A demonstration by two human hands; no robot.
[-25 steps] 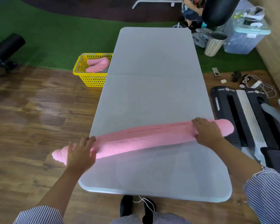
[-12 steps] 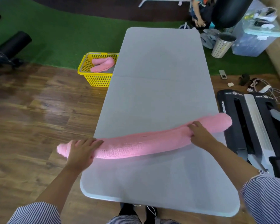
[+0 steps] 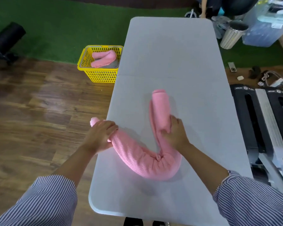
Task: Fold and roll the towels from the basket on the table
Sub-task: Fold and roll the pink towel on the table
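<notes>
**Q:** Head view, person at a grey table (image 3: 167, 51): where is the work, and what do the hands do?

**A:** A rolled pink towel (image 3: 142, 157) lies on the near half of the table, bent into a U. Its right limb runs away from the person, ending in a blunt rolled end; its left limb reaches the table's left edge and overhangs it. The left hand (image 3: 101, 136) has fingers curled round the left limb near that edge. The right hand (image 3: 175, 132) grips the right limb partway along. The hands are well apart, each clamped on its own limb.

**Q:** What could go wrong?

**A:** Judged from this pose, the roll may loosen at the bend, where the cloth puckers into creases; bringing the limbs together unevenly would leave ends mismatched. The overhanging tip could drag the left limb off the edge if the grip slackens.

**Q:** Materials and shapes?

**A:** Towel: soft, nubbly knit or terry, thick, sausage-shaped. Table: smooth, matt, with rounded corners and a seam across its middle. Beside its left edge, on a wooden floor, stands a yellow perforated plastic basket (image 3: 95, 75) holding another pink roll (image 3: 103, 58) over something grey.
</notes>
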